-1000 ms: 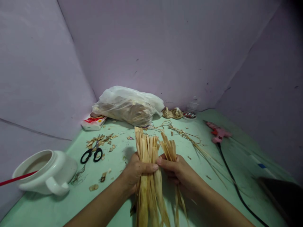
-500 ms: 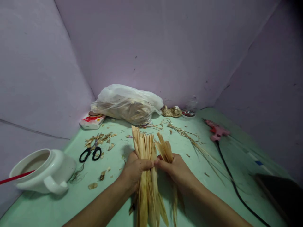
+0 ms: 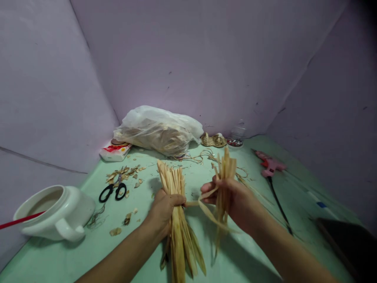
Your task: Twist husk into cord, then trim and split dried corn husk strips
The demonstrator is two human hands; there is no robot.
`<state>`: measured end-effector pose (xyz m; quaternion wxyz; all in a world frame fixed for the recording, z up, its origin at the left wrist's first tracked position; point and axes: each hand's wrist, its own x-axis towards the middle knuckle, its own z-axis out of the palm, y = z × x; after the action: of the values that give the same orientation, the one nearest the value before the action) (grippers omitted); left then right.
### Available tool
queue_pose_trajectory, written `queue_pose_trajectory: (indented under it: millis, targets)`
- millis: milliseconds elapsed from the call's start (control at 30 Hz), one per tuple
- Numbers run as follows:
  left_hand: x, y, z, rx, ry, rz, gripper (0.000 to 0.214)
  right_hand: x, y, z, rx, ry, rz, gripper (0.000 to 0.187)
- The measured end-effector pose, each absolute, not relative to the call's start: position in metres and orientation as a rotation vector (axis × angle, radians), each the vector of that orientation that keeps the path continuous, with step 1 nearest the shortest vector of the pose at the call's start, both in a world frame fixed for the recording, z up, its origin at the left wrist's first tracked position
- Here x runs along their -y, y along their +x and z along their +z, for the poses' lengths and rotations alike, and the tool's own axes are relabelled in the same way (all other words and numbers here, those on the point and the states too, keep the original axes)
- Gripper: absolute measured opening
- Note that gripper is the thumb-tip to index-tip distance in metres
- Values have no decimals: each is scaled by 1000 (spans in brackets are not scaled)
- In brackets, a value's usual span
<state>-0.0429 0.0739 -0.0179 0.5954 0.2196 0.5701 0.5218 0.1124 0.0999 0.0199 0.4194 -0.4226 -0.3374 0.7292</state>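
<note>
Larger bundle [image 3: 178, 239] of dried, flat, straw-coloured strips: lower centre of frame, roughly upright, cut-looking ends at top, tails fanning toward the bottom edge. Left hand [image 3: 165, 208] is wrapped around its upper part, thumb laid across the front; fingers behind are hidden, but the grip looks closed, no gap seen.

Smaller bundle [image 3: 226, 167]: right of centre, apart from the first, gripped in the right hand [image 3: 235, 196]. Thumb and fingers curled closed about it; fingertips point toward frame centre, slightly blurred.

One loose strip [image 3: 193, 204] spans the gap from the left thumb to the right fingertips, where it loops and trails down. Whether those tips pinch it: cannot tell.

Step in hand, judged: drawing out or sorting single strips between the two bundles. A next move would call for a firm left grip and a free right fingertip pinch on the strip, without loosening the smaller bundle.

Outward: scissors [image 3: 113, 186] and dry scraps [image 3: 126, 173] left of centre; plastic bag [image 3: 159, 127] upper centre; pink glue gun [image 3: 272, 167] at right; white pot [image 3: 78, 208] tipped over, lower left.
</note>
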Motion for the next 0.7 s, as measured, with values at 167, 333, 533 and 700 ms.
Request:
queue_pose_trajectory:
  millis: [167, 333, 533, 700]
  targets:
    - [-76, -43, -16, -1352, 490, 1188, 9, -97, 157, 71, 694, -773, 1900, 6]
    - [-73, -42, -12, -1286, 446, 1160, 11, -96, 178, 82, 739, -699, 1791, 12]
    - [-69, -40, -16, -1134, 540, 1161, 23, -95, 117, 18, 1128, -1264, 1775, 30]
    - [-67, -36, -15, -982, 677, 1161, 38, -86, 89, -13, 1197, -1250, 1799, 32]
